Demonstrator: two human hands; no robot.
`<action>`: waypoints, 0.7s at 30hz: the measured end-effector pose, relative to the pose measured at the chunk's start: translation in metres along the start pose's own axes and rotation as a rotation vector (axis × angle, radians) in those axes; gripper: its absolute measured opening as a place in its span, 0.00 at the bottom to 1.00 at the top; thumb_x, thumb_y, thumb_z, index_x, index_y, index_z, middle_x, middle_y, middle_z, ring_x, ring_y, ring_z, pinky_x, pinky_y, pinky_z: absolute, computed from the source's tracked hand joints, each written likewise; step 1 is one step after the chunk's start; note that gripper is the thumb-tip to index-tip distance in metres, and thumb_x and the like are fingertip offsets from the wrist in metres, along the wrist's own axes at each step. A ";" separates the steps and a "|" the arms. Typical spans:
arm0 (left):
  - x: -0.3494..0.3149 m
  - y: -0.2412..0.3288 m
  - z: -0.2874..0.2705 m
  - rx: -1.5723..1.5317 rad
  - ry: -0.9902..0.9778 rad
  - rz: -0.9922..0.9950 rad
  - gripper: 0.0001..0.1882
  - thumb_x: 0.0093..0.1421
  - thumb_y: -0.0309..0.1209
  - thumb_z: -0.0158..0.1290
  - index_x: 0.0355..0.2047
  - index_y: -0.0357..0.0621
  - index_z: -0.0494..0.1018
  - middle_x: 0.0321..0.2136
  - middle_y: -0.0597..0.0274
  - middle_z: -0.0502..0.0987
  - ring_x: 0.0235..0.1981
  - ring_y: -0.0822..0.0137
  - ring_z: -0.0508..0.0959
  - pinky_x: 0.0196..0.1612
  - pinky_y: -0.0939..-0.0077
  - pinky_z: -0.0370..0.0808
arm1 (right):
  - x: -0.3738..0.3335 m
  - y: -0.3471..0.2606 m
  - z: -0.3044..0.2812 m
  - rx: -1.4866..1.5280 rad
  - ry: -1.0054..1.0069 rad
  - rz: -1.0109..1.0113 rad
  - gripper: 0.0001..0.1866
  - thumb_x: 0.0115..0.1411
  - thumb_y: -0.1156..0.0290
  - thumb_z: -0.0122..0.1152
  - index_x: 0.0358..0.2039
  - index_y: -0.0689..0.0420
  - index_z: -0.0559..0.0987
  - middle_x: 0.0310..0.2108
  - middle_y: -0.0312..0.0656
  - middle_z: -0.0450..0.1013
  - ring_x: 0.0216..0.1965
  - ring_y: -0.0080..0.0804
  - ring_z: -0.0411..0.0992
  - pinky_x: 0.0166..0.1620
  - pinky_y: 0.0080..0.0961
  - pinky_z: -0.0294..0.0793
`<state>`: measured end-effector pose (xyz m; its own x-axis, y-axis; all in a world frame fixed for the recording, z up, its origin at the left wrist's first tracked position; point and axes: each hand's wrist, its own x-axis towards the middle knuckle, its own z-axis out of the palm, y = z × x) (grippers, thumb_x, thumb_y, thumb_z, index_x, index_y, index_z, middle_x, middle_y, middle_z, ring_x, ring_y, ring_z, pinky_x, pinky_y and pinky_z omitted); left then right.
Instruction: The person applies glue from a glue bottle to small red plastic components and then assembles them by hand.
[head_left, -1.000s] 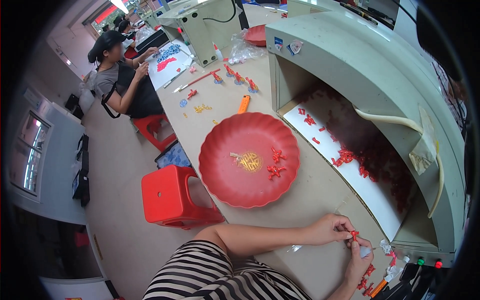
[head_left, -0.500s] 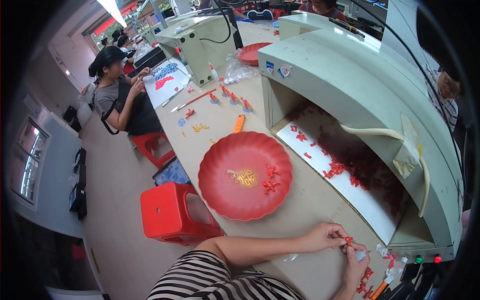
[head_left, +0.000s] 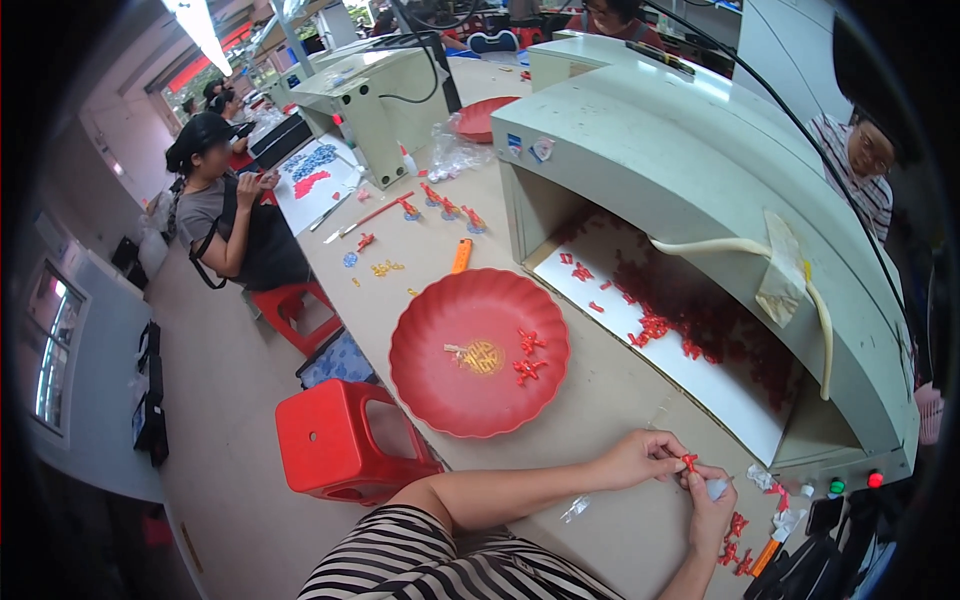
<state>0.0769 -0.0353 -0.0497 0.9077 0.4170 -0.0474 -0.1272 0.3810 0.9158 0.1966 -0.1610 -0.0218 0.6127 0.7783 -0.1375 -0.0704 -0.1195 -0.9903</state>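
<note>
Both hands meet over the near right part of the table, pinching one small red plastic figure part [head_left: 690, 462]. My left hand [head_left: 645, 458] grips it from the left with thumb and fingertips closed. From below, my right hand [head_left: 710, 505] holds the same piece, its fingers curled; something whitish [head_left: 716, 488] shows at those fingers, too small to name. Beside my right wrist lie several similar red pieces [head_left: 733, 545]. Two red figures [head_left: 528, 370] rest inside the large scalloped red bowl [head_left: 420, 400], left of and beyond my hands.
A pale green machine housing [head_left: 650, 120] stands at right, with many red pieces [head_left: 650, 325] on its white board. An orange-handled tool [head_left: 461, 256] and red figures on clear bases [head_left: 473, 220] lie beyond the bowl. A red stool [head_left: 320, 435] stands left; a co-worker [head_left: 215, 200] sits beyond.
The view has shifted slightly. Both hands keep hold of the red piece, with its angle and the fingers a little changed. The co-worker at left has raised their hands toward their face.
</note>
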 end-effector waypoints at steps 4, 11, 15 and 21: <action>0.003 0.003 0.003 0.030 0.057 0.021 0.08 0.57 0.27 0.50 0.35 0.37 0.71 0.31 0.62 0.75 0.30 0.77 0.73 0.32 0.83 0.73 | 0.000 -0.011 0.002 -0.031 0.022 0.011 0.06 0.52 0.77 0.58 0.30 0.65 0.74 0.28 0.42 0.73 0.30 0.24 0.70 0.37 0.20 0.71; -0.001 0.017 -0.004 0.073 0.100 -0.088 0.09 0.56 0.25 0.50 0.38 0.35 0.70 0.35 0.60 0.75 0.35 0.74 0.74 0.36 0.80 0.75 | 0.012 -0.001 -0.001 -0.018 -0.063 0.032 0.06 0.52 0.78 0.58 0.31 0.64 0.75 0.31 0.40 0.74 0.33 0.21 0.71 0.39 0.17 0.70; 0.000 0.019 0.004 0.052 0.104 -0.098 0.08 0.57 0.24 0.49 0.37 0.35 0.70 0.36 0.60 0.74 0.36 0.73 0.74 0.38 0.78 0.76 | 0.007 -0.004 -0.005 0.083 -0.110 0.064 0.06 0.52 0.78 0.58 0.32 0.63 0.75 0.31 0.39 0.74 0.33 0.19 0.70 0.39 0.16 0.70; -0.003 0.021 0.003 0.081 0.123 -0.088 0.08 0.57 0.23 0.49 0.37 0.35 0.70 0.37 0.59 0.74 0.37 0.72 0.74 0.37 0.78 0.76 | 0.007 -0.002 -0.002 0.085 -0.114 0.056 0.05 0.53 0.78 0.58 0.31 0.63 0.76 0.31 0.37 0.74 0.33 0.18 0.70 0.39 0.15 0.69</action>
<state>0.0725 -0.0312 -0.0287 0.8574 0.4848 -0.1726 -0.0125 0.3549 0.9348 0.2025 -0.1567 -0.0202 0.5127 0.8374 -0.1893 -0.1714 -0.1162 -0.9783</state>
